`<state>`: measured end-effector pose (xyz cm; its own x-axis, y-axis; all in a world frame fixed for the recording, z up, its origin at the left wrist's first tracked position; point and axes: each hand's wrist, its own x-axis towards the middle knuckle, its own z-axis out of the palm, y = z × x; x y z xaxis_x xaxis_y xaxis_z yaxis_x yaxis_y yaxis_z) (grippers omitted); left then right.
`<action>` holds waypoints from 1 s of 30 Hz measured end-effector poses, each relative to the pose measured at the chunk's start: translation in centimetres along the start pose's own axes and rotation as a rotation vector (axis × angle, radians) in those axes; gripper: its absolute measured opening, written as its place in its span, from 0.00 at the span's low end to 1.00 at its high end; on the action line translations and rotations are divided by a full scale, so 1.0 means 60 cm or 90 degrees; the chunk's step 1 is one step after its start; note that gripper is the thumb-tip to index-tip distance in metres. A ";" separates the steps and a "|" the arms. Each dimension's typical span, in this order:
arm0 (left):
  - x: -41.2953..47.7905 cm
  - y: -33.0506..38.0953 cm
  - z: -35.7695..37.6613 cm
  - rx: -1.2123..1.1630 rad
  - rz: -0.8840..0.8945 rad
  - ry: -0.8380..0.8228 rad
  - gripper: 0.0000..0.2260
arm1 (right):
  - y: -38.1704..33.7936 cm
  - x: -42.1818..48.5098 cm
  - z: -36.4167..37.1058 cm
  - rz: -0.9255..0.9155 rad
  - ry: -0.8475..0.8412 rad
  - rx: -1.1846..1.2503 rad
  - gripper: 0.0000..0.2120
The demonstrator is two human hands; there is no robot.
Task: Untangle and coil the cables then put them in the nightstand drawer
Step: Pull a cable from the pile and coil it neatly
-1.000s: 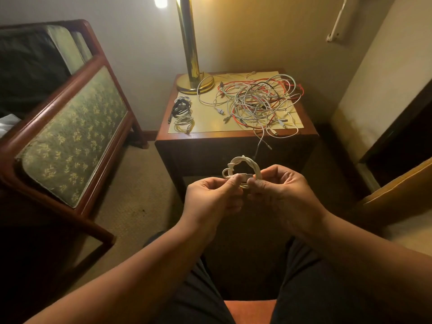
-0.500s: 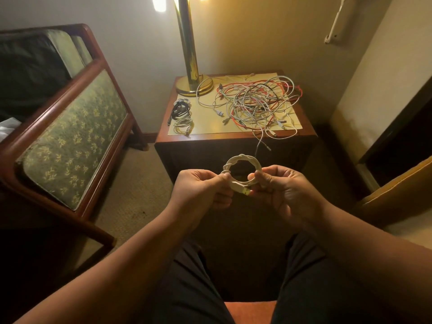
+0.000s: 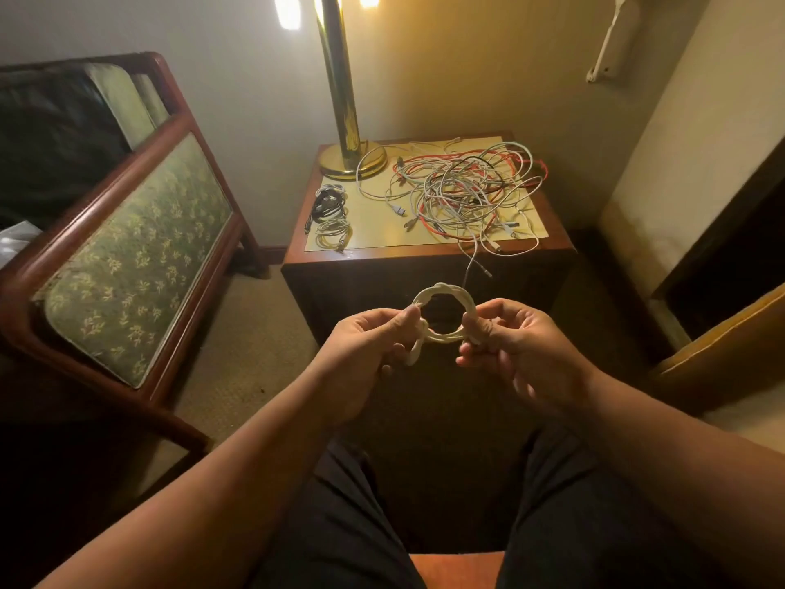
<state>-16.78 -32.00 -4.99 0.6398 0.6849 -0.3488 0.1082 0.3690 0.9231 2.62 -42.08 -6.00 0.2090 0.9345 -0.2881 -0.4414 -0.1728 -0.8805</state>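
Both hands, left hand (image 3: 365, 346) and right hand (image 3: 516, 348), pinch a wound white cable coil (image 3: 444, 314). Two coiled bundles (image 3: 329, 216) done, but the big cable tangle (image 3: 467, 191) remains on the nightstand (image 3: 424, 259), so loads left I'd say.

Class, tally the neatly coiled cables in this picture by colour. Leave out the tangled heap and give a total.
White coils: 2, the held white coil gripped by the left hand and right hand, and the resting white coil on the nightstand.
Black coils: 1, the black coil just behind the resting one.
Total: 3
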 end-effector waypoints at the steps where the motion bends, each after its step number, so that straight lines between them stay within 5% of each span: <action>1: 0.003 -0.004 -0.001 -0.005 0.000 0.005 0.12 | 0.000 0.000 -0.002 -0.005 0.002 -0.034 0.11; 9: 0.018 -0.019 -0.010 -0.023 0.036 0.061 0.05 | -0.005 0.011 -0.010 0.004 -0.013 -0.156 0.09; 23: 0.051 -0.032 -0.011 0.057 0.105 0.118 0.04 | 0.017 0.058 -0.038 -0.003 -0.027 -0.300 0.19; 26: 0.074 -0.027 -0.023 0.024 0.069 0.160 0.04 | 0.026 0.102 -0.058 -0.021 0.038 -0.413 0.21; 30: 0.136 0.000 -0.042 0.032 0.024 0.234 0.04 | 0.014 0.212 -0.105 -0.211 0.175 -0.675 0.23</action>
<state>-13.49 -24.81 -8.23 0.3288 0.8808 -0.3406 0.1330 0.3139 0.9401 10.38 -32.30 -12.75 0.4191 0.9059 0.0604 0.6022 -0.2276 -0.7652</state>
